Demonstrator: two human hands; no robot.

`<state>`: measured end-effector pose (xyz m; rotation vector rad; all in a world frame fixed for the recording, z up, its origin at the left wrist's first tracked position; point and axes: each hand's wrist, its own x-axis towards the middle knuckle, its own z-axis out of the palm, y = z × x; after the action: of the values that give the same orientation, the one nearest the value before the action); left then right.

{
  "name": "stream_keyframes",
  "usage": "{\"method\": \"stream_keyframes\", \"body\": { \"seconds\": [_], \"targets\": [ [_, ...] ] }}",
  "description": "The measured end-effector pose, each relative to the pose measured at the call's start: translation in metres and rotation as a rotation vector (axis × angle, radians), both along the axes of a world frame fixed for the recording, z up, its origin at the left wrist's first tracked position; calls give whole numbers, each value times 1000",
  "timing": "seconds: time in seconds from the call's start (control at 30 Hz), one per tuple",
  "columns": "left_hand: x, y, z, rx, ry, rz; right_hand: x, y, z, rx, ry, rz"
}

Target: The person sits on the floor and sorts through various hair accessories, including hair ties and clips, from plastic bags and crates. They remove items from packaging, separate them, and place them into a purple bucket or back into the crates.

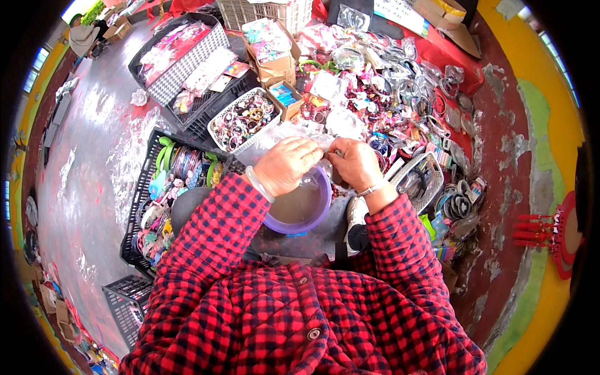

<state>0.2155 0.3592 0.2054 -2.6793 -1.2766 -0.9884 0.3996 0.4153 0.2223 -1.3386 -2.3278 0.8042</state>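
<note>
Above the purple basin (325,199), pinching with left hand (286,165) and right hand (356,164), apparently working clear plastic (287,130) at the fingertips, partly hidden; probably calling next for a steady hold

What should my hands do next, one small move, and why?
Perhaps ease the left hand slightly away from the right hand: their fingertips come together near the basin, hiding whatever lies between, so a small gap might show it.

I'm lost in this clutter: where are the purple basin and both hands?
Purple basin (326,201), head view: right rim.
Left hand (283,166), head view: back of hand.
Right hand (358,166), head view: back of hand.
</note>
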Motion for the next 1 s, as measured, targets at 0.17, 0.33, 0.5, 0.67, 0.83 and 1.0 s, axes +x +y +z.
{"method": "stream_keyframes", "body": {
  "seconds": [0.17,0.33,0.5,0.67,0.83,1.0],
  "targets": [
    [2,-1,4,21,56,-7,-3,-2,-4,7,-106,48],
    [2,0,6,112,-16,35,-8,-7,-4,221,58,-32],
    [4,-5,31,254,-280,307,-3,-4,7,457,256,-152],
    [1,-12,12,-270,-640,135,-2,-2,6,602,202,-228],
    [11,-2,9,-1062,-1724,-184,-12,-9,4,697,117,-79],
    [10,2,-1,-1157,-1912,-164,-17,-14,0,748,97,93]
  ]
}}
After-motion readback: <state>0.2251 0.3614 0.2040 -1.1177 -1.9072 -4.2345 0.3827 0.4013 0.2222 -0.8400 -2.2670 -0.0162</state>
